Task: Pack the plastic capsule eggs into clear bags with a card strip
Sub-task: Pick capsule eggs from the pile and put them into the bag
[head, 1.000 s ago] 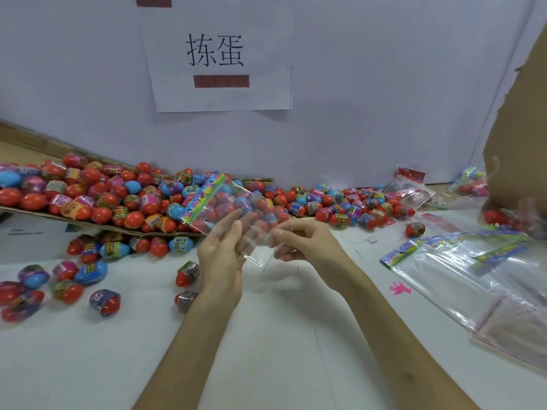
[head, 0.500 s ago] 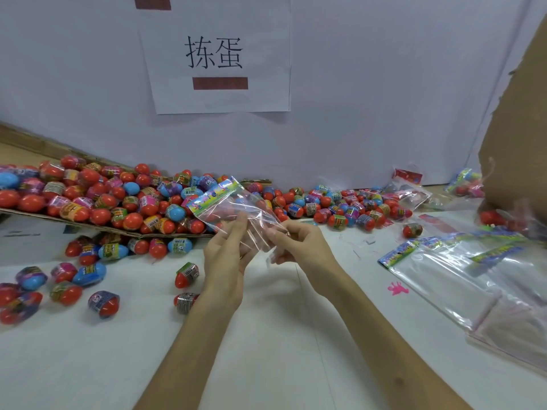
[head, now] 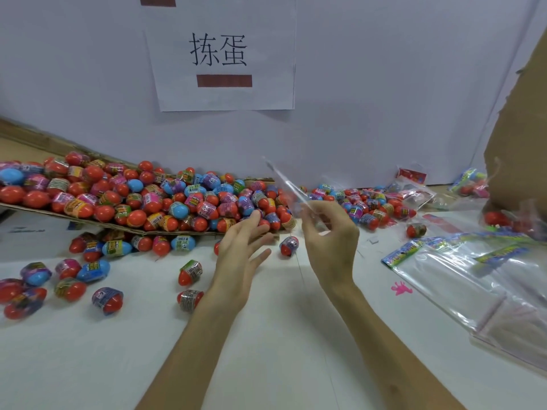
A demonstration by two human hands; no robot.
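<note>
My right hand (head: 327, 241) pinches a clear bag (head: 291, 189) by its lower part. The bag stands edge-on and blurred, slanting up to the left above the egg pile. My left hand (head: 241, 250) is spread with straight fingers, holding nothing, its fingertips near the front of a big pile of red, blue and pink capsule eggs (head: 142, 199) on a cardboard sheet (head: 88, 221). Loose eggs (head: 189, 272) lie on the white table left of my left wrist, and one egg (head: 288, 245) sits between my hands.
A stack of clear bags with colourful card strips (head: 461, 270) lies at the right. More eggs (head: 367, 207) and filled bags (head: 469, 182) sit along the back wall. A brown cardboard panel (head: 521, 143) stands at far right. A paper sign (head: 220, 51) hangs on the wall.
My left hand has let go of the bag and opened, moving down toward the eggs. My right hand has swung the bag up so it now stands edge-on.
</note>
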